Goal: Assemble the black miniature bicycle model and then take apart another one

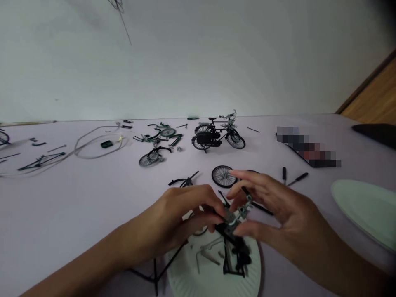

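Note:
Above a white paper plate point(179, 284), my left hand point(182, 214) is closed in a pinch on the left side of a small silver handlebar assembly point(243, 212) with a black grip. My right hand point(275, 206) curls around the same piece from the right, its thumb against the lower side. Where the right fingertips meet it is partly hidden. Small black and metal parts point(235, 260) lie on the plate below. A black miniature bicycle frame point(155, 277) shows under my left forearm, partly covered. Just beyond my hands lies a spoked wheel point(224, 176).
An assembled miniature black bicycle point(213, 134) stands at the back. Loose wheels and green-black parts point(157, 144) lie left of it. Farther left are a white cable point(80, 144) and a frame point(41, 161). Right are two small screwdrivers point(298, 178), a phone point(309, 150) and a plate point(368, 206).

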`<action>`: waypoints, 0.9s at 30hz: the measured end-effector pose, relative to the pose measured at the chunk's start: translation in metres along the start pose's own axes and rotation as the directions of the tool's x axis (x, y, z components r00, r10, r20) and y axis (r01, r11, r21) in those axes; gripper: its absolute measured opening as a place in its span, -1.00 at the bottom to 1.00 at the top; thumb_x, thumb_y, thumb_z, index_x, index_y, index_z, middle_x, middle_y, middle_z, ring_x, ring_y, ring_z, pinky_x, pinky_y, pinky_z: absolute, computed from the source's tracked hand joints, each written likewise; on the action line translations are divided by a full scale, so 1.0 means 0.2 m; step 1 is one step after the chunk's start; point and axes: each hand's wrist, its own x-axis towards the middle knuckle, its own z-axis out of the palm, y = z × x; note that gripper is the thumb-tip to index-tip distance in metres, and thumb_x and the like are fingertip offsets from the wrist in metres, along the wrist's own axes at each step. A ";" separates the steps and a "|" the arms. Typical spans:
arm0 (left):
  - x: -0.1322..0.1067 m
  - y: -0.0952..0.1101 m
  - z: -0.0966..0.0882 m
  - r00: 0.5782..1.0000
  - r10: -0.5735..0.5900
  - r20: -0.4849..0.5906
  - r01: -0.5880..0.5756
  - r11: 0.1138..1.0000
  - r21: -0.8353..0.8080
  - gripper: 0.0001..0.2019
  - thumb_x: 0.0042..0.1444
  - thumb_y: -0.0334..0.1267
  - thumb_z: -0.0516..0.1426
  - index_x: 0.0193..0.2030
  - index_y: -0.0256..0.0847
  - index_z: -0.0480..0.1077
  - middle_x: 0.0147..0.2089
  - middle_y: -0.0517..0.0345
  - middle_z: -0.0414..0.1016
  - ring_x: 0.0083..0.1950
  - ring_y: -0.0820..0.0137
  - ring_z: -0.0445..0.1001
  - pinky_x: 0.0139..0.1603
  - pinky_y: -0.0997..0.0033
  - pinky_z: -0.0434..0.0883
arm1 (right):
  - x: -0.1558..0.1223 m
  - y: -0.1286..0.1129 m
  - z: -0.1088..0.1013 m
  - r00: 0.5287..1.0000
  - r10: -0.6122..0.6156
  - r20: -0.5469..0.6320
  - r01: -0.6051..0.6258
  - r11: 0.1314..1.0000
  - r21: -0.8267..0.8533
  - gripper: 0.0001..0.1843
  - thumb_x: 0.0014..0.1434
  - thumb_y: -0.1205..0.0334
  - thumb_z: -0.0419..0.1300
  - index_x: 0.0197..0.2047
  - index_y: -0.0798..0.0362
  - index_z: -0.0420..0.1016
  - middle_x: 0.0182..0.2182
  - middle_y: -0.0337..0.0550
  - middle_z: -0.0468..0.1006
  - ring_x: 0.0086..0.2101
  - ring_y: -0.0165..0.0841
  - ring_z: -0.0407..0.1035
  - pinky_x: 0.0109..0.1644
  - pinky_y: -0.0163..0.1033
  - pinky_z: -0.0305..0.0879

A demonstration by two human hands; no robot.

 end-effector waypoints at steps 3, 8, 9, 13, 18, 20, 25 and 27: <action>0.00 0.03 -0.03 0.983 -0.152 0.107 0.171 0.965 -0.200 -0.91 0.33 -0.39 0.08 -0.12 -0.23 0.41 -0.23 0.11 0.49 -0.28 0.48 0.54 -0.25 0.56 0.49 | 0.01 -0.02 -0.03 0.953 -0.258 0.160 0.292 0.924 -0.246 -0.62 0.13 0.27 0.38 0.03 -0.14 0.50 -0.16 -0.24 0.55 -0.23 -0.44 0.48 -0.18 -0.42 0.43; 0.01 0.04 -0.02 0.943 -0.266 0.201 0.330 0.832 -0.446 -0.92 0.27 -0.39 0.15 -0.18 -0.30 0.49 -0.22 0.02 0.51 -0.25 0.41 0.56 -0.23 0.47 0.55 | 0.01 -0.04 -0.05 0.872 -0.428 0.238 0.486 0.815 -0.315 -0.85 0.25 0.33 0.26 -0.10 0.08 0.58 -0.32 -0.17 0.55 -0.35 -0.47 0.45 -0.31 -0.45 0.40; 0.01 0.03 -0.01 0.939 -0.285 0.191 0.343 0.792 -0.505 -0.93 0.24 -0.40 0.18 -0.20 -0.30 0.51 -0.23 0.02 0.50 -0.27 0.41 0.55 -0.25 0.47 0.55 | 0.01 -0.04 -0.04 0.867 -0.444 0.227 0.498 0.800 -0.335 -0.83 0.26 0.35 0.25 -0.07 0.08 0.57 -0.32 -0.17 0.56 -0.34 -0.46 0.46 -0.29 -0.43 0.41; 0.02 0.01 0.01 0.932 -0.339 0.127 0.332 0.658 -0.676 -0.96 0.14 -0.45 0.26 -0.27 -0.31 0.56 -0.30 0.08 0.48 -0.36 0.46 0.51 -0.39 0.52 0.56 | -0.02 -0.01 -0.04 0.843 -0.506 0.183 0.531 0.724 -0.441 -0.72 0.28 0.43 0.20 0.05 0.09 0.50 -0.28 -0.14 0.56 -0.27 -0.40 0.46 -0.14 -0.33 0.45; 0.02 -0.02 0.01 0.921 -0.350 0.168 0.346 0.541 -0.767 -0.96 0.10 -0.45 0.29 -0.29 -0.32 0.56 -0.41 0.10 0.50 -0.42 0.43 0.56 -0.48 0.54 0.55 | -0.05 0.04 -0.03 0.823 -0.539 0.178 0.554 0.693 -0.461 -0.54 0.25 0.48 0.21 0.20 0.10 0.38 -0.22 -0.12 0.56 -0.21 -0.34 0.45 -0.09 -0.23 0.46; 0.02 -0.02 0.01 0.920 -0.350 0.176 0.343 0.505 -0.792 -0.93 0.08 -0.48 0.30 -0.28 -0.33 0.56 -0.45 0.12 0.52 -0.46 0.43 0.57 -0.50 0.56 0.54 | -0.06 0.04 -0.03 0.822 -0.541 0.178 0.557 0.701 -0.444 -0.50 0.24 0.50 0.21 0.23 0.10 0.35 -0.21 -0.13 0.55 -0.22 -0.37 0.44 -0.11 -0.26 0.45; 0.02 -0.03 0.01 0.927 -0.340 0.156 0.322 0.513 -0.795 -0.96 0.07 -0.47 0.31 -0.32 -0.34 0.57 -0.45 0.09 0.57 -0.46 0.37 0.62 -0.52 0.58 0.52 | -0.06 0.02 -0.03 0.799 -0.568 0.198 0.584 0.656 -0.477 -0.54 0.27 0.49 0.18 0.22 0.16 0.36 -0.23 -0.12 0.54 -0.25 -0.37 0.43 -0.20 -0.27 0.42; 0.02 -0.02 0.00 0.931 -0.330 0.154 0.318 0.530 -0.787 -0.96 0.11 -0.40 0.30 -0.29 -0.33 0.59 -0.41 0.05 0.59 -0.46 0.34 0.63 -0.52 0.54 0.52 | -0.06 0.02 -0.03 0.782 -0.591 0.198 0.595 0.614 -0.518 -0.55 0.27 0.48 0.18 0.22 0.19 0.35 -0.24 -0.10 0.55 -0.25 -0.35 0.44 -0.22 -0.26 0.42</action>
